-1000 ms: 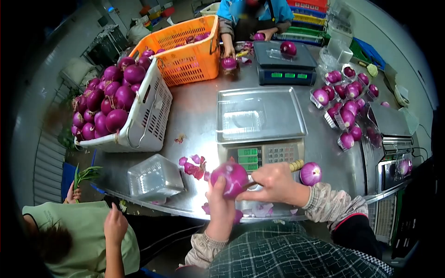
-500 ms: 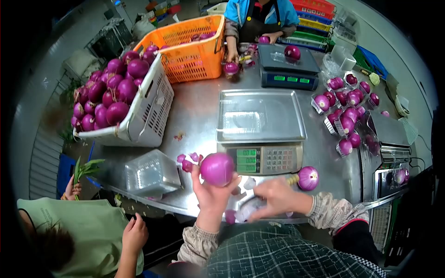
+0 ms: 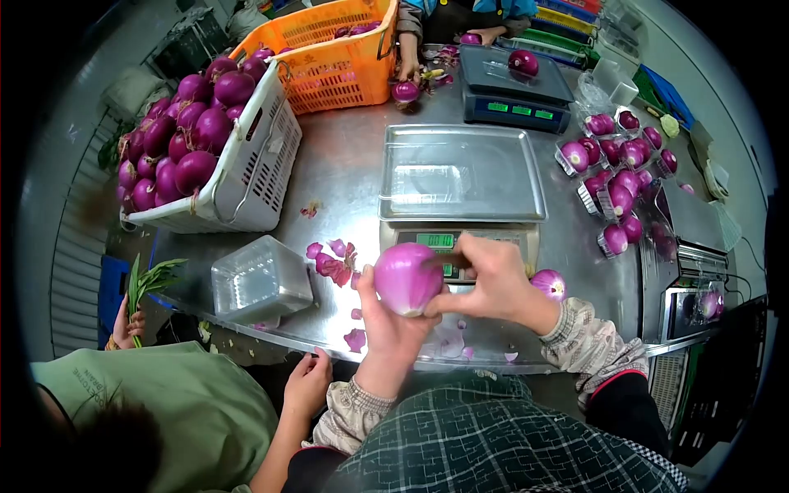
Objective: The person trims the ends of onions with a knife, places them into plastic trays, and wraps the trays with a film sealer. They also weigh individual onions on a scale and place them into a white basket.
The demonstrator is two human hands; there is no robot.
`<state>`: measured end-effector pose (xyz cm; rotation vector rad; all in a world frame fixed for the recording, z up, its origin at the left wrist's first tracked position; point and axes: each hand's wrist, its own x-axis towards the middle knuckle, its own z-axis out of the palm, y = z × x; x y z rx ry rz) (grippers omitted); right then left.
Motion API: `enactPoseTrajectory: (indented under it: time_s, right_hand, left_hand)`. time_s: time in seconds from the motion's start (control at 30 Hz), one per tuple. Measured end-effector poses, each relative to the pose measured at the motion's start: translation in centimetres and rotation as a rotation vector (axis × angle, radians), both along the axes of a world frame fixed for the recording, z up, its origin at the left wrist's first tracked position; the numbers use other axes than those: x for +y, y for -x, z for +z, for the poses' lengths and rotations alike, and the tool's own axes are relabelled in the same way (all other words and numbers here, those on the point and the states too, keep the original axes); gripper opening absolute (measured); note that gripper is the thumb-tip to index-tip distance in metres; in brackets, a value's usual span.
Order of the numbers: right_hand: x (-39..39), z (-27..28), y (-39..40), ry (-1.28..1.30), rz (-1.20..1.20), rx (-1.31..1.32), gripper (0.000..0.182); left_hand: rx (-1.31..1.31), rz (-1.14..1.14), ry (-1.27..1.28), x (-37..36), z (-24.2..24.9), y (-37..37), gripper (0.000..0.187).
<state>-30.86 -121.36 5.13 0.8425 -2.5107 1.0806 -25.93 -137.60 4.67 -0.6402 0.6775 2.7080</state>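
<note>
My left hand (image 3: pixel 390 333) cups a peeled red onion (image 3: pixel 404 278) from below, in front of the scale. My right hand (image 3: pixel 496 283) is closed against the onion's right side, its thumb near the pale end. Between its fingers and the onion shows a dark, blurred streak; I cannot make out what it is. A second red onion (image 3: pixel 548 284) lies just beyond my right wrist. Loose onion skins (image 3: pixel 335 267) are scattered left of the held onion. Behind it stands a scale with a steel tray (image 3: pixel 462 174), its display partly hidden by my hands.
A white crate of red onions (image 3: pixel 255 177) and an orange crate (image 3: pixel 337 74) stand at left. A clear plastic box (image 3: pixel 261 281) sits near the front edge. Packed onions (image 3: pixel 620 177) lie at right. One co-worker sits at left holding green leaves (image 3: pixel 148 283); another works opposite, beside a second scale (image 3: pixel 514 94).
My right hand has risen from the skins by the table edge to the onion. The onion has moved slightly right, and its pale end now faces me. The left co-worker's arm has come closer.
</note>
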Motion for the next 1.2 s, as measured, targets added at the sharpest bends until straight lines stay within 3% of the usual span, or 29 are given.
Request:
enactPoseTrajectory:
  time_s: [0.17,0.33,0.43,0.47,0.5,0.53,0.6,0.63,0.67,0.73,0.77,0.9,0.93,0.97,1.07,1.13,1.2]
  right_hand:
    - [0.6,0.1,0.7,-0.020,0.040,-0.109,0.062]
    - [-0.3,-1.9,0.2,0.003,0.110,0.225,0.053]
    - [0.3,-1.2,-1.6,-0.075,0.229,0.352,0.048]
    - [0.8,-1.4,-2.6,-0.124,0.293,0.256,0.047]
    - [1.1,-2.6,-3.2,-0.132,0.294,0.216,0.047]
    - [1.4,-3.7,-3.2,-0.142,0.295,0.180,0.049]
    - [2.4,-3.2,-3.3,-0.034,0.249,-0.294,0.044]
    - [3.0,-2.7,-3.4,0.052,0.226,-0.606,0.036]
    - [3.5,-1.8,-3.4,0.146,0.149,-0.896,0.027]
    - [4.8,-5.3,-3.3,0.974,0.141,-1.335,0.018]
    - [5.2,-7.3,-4.0,1.424,0.273,-1.434,0.017]
    - [4.1,-8.8,-9.0,1.277,0.123,-1.553,0.019]
    - [4.1,-8.3,-9.6,1.279,0.127,-1.631,0.022]
    - [4.4,-8.0,-9.6,1.285,0.145,-1.646,0.020]
    - [5.4,-7.0,-8.6,0.894,-0.091,-1.355,0.017]
    - [6.2,-7.5,-8.6,0.877,-0.172,-1.310,0.015]
    - [6.9,-8.0,-9.2,0.850,-0.200,-1.312,0.016]
  left_hand:
    - [0.060,-0.084,0.088,-0.1,-0.8,0.1,0.074]
    - [-0.043,0.067,0.023,1.0,-0.1,1.1,0.065]
    - [0.156,-0.007,-0.020,-1.2,-4.1,2.1,0.066]
    - [0.237,-0.042,-0.068,-1.7,-4.5,2.4,0.067]
    - [0.183,0.115,0.045,-1.6,-4.1,2.8,0.067]
    - [0.285,0.104,0.140,-1.8,-3.9,3.2,0.068]
    - [0.471,0.066,0.332,-2.5,-3.7,3.3,0.072]
    - [0.486,0.042,0.385,-2.9,-3.5,3.3,0.084]
    - [0.486,0.004,0.413,-2.7,-3.1,3.0,0.085]
    - [0.486,-0.076,0.466,-2.3,-2.3,2.4,0.085]
    - [0.499,-0.080,0.441,-2.2,-3.0,2.4,0.083]
    - [0.368,-0.045,0.341,-1.8,-2.4,3.6,0.076]
    - [0.377,0.077,0.422,-1.3,-2.2,4.4,0.072]
    - [0.428,0.045,0.591,-1.8,-2.1,5.7,0.070]
    - [0.588,0.033,1.103,-2.2,-0.8,11.2,0.075]
    - [0.584,-0.030,1.432,-1.5,-0.4,15.0,0.075]
    - [0.580,-0.094,1.565,-1.0,-2.1,18.4,0.077]
